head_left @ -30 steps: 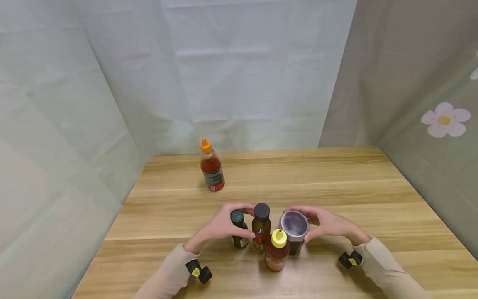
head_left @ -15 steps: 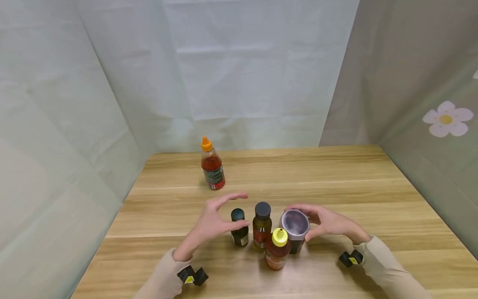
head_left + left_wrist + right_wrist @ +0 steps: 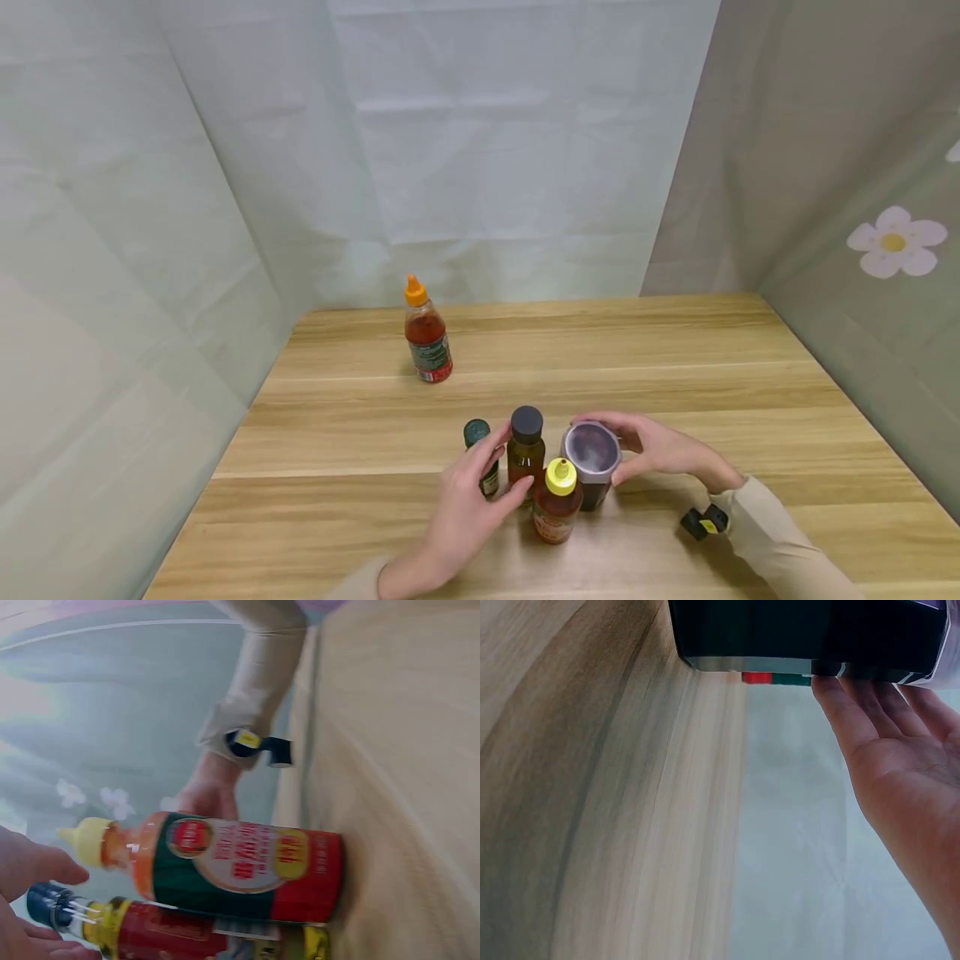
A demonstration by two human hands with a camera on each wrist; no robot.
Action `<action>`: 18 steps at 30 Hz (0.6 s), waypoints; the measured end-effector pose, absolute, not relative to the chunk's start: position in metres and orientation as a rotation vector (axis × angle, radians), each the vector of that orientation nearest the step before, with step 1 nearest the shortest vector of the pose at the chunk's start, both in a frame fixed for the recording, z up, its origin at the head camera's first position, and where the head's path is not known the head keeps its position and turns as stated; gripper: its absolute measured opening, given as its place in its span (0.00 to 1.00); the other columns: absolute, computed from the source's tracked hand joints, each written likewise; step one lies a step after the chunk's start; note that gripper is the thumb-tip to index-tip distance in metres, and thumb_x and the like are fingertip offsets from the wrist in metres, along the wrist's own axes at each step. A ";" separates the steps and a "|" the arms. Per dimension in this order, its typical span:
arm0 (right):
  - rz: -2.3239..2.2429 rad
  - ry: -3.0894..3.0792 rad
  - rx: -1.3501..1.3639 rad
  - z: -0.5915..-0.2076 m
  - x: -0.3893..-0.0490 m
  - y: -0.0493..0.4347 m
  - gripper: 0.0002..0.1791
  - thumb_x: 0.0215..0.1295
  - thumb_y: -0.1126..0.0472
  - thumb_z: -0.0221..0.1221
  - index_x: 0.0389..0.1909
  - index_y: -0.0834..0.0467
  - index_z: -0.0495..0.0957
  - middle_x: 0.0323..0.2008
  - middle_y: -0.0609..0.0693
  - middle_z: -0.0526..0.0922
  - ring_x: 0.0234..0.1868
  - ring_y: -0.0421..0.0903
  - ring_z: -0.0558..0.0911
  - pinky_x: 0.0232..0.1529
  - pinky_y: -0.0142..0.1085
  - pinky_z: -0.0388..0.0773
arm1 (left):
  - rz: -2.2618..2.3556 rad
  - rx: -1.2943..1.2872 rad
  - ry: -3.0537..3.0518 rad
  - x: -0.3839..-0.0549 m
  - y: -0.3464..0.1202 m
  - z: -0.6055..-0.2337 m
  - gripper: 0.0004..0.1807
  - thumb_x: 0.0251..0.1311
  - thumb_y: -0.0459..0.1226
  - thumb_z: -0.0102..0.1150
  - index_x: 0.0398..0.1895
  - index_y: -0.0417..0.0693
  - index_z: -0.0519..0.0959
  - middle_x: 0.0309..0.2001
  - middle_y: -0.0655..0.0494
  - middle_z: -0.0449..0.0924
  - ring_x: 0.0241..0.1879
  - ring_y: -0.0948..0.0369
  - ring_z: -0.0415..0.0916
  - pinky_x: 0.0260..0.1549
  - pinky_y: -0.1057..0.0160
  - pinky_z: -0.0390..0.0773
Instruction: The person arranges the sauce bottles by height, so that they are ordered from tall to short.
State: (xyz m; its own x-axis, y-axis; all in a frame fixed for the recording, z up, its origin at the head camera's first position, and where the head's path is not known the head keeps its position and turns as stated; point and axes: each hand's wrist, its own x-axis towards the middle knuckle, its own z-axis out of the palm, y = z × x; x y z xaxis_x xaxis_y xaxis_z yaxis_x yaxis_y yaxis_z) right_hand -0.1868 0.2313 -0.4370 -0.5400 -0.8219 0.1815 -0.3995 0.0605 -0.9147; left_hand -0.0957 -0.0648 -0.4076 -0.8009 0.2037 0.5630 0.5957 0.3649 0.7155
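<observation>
My left hand [image 3: 459, 508] is beside a dark-capped glass bottle [image 3: 527, 454], thumb toward its near side and fingers toward its left. In the left wrist view, the thumb and fingers [image 3: 64, 949] are spread around the cap end of that bottle [image 3: 169, 930]. A small green-capped bottle [image 3: 477, 432] stands partly hidden behind this hand. My right hand [image 3: 660, 450] holds a dark jar with a translucent lid [image 3: 592, 451], fingers round its far side and thumb at its right. In front stands a yellow-capped squeeze sauce bottle [image 3: 557, 504], its label showing in the left wrist view.
An orange-capped bottle of red sauce [image 3: 429, 342] stands farther back, left of centre. The wooden table [image 3: 637, 350] ends at a pale cloth backdrop [image 3: 480, 150]. A flowered cloth [image 3: 862, 333] hangs along the right side.
My left hand has let go of the small green-capped bottle, drawn back left, then come round in front to the dark-capped bottle. The right hand and the bottles stay in place.
</observation>
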 end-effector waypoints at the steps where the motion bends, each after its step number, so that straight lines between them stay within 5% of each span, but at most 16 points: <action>1: -1.477 1.959 -1.227 -0.437 -0.187 0.231 0.45 0.53 0.72 0.67 0.71 0.69 0.55 0.68 0.46 0.69 0.65 0.35 0.70 0.65 0.30 0.68 | -1.346 -0.682 -2.278 -0.095 -0.063 -0.410 0.35 0.48 0.29 0.72 0.63 0.36 0.71 0.57 0.42 0.79 0.55 0.51 0.79 0.50 0.58 0.81; 10: -1.472 1.964 -1.243 -0.437 -0.185 0.229 0.45 0.53 0.72 0.67 0.70 0.71 0.54 0.69 0.46 0.68 0.66 0.34 0.69 0.64 0.29 0.68 | -1.153 -0.599 -2.522 -0.100 -0.051 -0.421 0.31 0.57 0.33 0.66 0.63 0.33 0.69 0.56 0.39 0.79 0.55 0.51 0.79 0.52 0.54 0.80; 18: -1.467 1.978 -1.252 -0.439 -0.187 0.230 0.45 0.54 0.72 0.67 0.70 0.72 0.54 0.68 0.50 0.69 0.65 0.34 0.70 0.64 0.30 0.68 | -1.204 -0.630 -2.526 -0.106 -0.050 -0.418 0.31 0.55 0.32 0.67 0.62 0.34 0.69 0.54 0.39 0.80 0.53 0.50 0.80 0.50 0.54 0.82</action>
State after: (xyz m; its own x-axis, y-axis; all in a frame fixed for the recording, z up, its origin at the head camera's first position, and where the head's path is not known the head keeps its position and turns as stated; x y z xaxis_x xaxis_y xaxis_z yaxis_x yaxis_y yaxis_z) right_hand -0.1870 0.2303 -0.4388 -0.5325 -0.8227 0.1992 -0.4295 0.0598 -0.9011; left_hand -0.1059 -0.0500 -0.4184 -0.8682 0.2661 0.4189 0.4930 0.5594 0.6664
